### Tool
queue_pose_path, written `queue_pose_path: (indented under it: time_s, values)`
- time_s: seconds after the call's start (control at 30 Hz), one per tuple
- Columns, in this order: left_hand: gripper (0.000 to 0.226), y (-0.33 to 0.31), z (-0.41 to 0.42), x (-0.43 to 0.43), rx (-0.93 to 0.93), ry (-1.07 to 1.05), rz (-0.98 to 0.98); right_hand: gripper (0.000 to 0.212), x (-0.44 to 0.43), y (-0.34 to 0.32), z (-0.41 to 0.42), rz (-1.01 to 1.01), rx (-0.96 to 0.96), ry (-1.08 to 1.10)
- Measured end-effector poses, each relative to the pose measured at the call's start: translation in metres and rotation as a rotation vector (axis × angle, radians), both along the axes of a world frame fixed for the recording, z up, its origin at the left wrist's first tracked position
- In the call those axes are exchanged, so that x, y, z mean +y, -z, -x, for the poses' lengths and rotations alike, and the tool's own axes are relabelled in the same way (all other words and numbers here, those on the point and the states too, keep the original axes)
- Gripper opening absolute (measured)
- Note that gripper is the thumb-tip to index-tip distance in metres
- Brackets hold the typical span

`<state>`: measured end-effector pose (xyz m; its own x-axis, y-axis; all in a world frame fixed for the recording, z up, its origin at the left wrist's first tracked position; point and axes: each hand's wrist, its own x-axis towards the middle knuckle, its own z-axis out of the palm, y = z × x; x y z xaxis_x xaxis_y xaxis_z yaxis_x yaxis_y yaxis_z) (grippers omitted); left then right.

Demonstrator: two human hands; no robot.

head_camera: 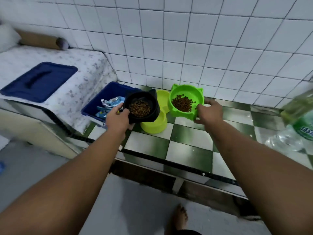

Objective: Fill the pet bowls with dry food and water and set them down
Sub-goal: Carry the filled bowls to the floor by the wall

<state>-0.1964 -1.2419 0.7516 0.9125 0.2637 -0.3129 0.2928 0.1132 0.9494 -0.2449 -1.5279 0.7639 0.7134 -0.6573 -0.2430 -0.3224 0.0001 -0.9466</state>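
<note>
- The left forearm (67, 175) and the right forearm (254, 167) are extended over the checkered ledge (186, 150).
- The black bowl (155, 109), holding kibble (139, 108), is gripped at its rim by the curled fingers of the left hand (116, 117), above the ledge; it is best kept level.
- The green bowl (184, 89), tilted, is clamped at its rim by the right hand (209, 112); levelling is advised before it is set down.

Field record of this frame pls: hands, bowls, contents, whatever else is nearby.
left hand: grips black bowl at its rim
right hand: grips green bowl at its rim, bowl tilted
kibble: in both held bowls
yellow-green bowl: on the checkered tiles, no kibble visible; water cannot tell
blue bin: open, foil packets inside
blue lid: off, lying on the patterned cover
bottle: right edge, blurred, green label
</note>
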Motion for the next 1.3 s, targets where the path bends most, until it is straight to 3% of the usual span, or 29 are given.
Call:
queue_pose_path:
  time_s: [0.13, 0.3, 0.67, 0.8, 0.97, 1.3]
  values:
    - [0.041, -0.012, 0.045, 0.088, 0.010, -0.123, -0.031, 0.036, 0.078, -0.001, 0.013, -0.069, -0.005, -0.102]
    - [0.037, -0.018, 0.100, 0.183, 0.010, -0.287, -0.058, 0.039, 0.173, -0.008, 0.028, -0.003, -0.013, -0.270]
    - [0.039, -0.011, 0.196, 0.342, 0.038, -0.660, 0.041, 0.027, 0.369, 0.007, 0.017, 0.064, -0.032, -0.717]
    - [0.043, -0.006, 0.213, 0.394, 0.035, -0.820, 0.043, 0.035, 0.442, 0.022, 0.007, 0.043, 0.012, -0.912]
    - [0.037, -0.001, 0.223, 0.451, 0.037, -0.974, 0.027, 0.020, 0.529, 0.023, -0.017, -0.026, 0.011, -1.038]
    - [0.039, 0.014, 0.208, 0.533, 0.039, -1.246, 0.083, 0.033, 0.667, 0.026, -0.073, -0.037, 0.096, -1.242]
